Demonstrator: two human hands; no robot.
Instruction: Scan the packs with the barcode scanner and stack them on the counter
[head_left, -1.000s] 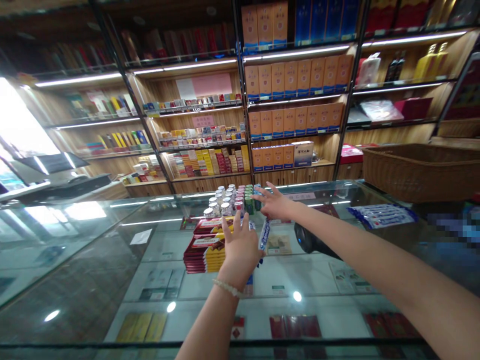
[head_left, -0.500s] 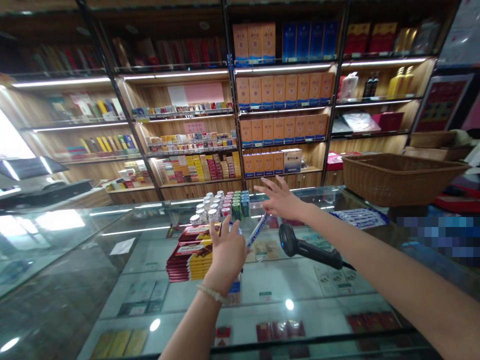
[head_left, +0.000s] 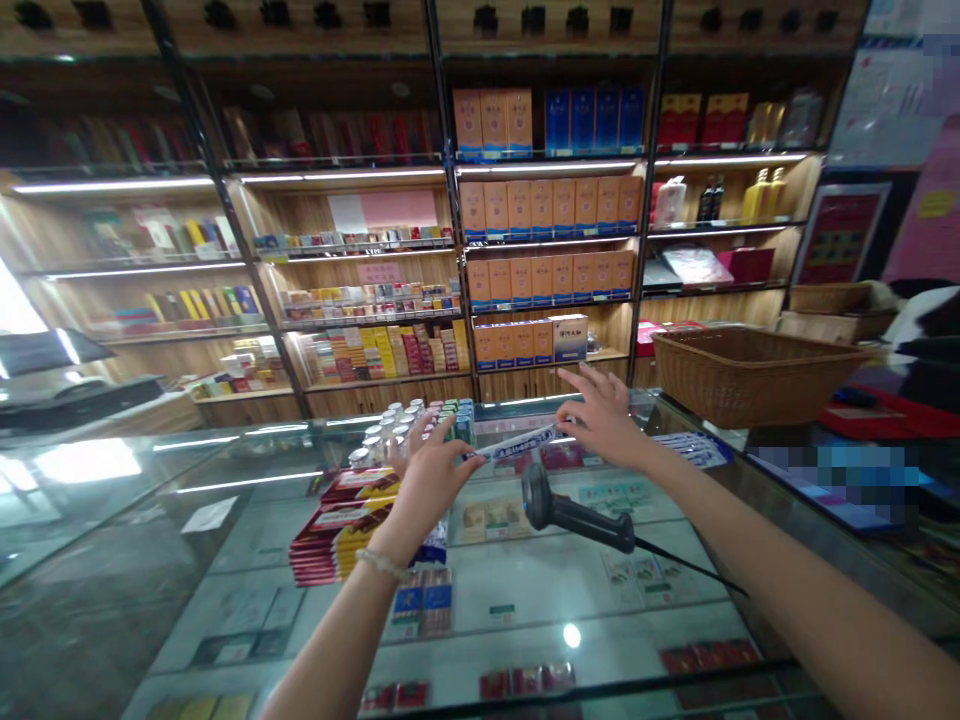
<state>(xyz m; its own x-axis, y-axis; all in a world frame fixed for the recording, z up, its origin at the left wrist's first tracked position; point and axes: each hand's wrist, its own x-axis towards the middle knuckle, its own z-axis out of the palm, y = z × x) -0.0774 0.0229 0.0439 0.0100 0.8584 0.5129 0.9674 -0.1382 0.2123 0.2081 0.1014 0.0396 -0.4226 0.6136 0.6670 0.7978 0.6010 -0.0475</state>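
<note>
Both my hands are out over a glass shop counter (head_left: 525, 590). My left hand (head_left: 427, 480) pinches one end of a long white-and-blue packet (head_left: 521, 442), which lies nearly level between the hands. My right hand (head_left: 604, 420) closes its fingers on the other end. Just behind my left hand stands a cluster of small bottles (head_left: 409, 430) with white and green caps. A stack of red and yellow bars (head_left: 334, 525) lies to its left.
A black barcode scanner (head_left: 570, 512) with a cable rests on the glass below my right hand. More blue-and-white packets (head_left: 694, 450) lie to the right, near a wicker basket (head_left: 754, 375). Shelves of boxed goods (head_left: 540, 260) fill the wall behind. A till (head_left: 67, 385) stands at left.
My right hand came back from the bottles and took the free end of the packet. The packet swung from upright to nearly level. My view shifted right.
</note>
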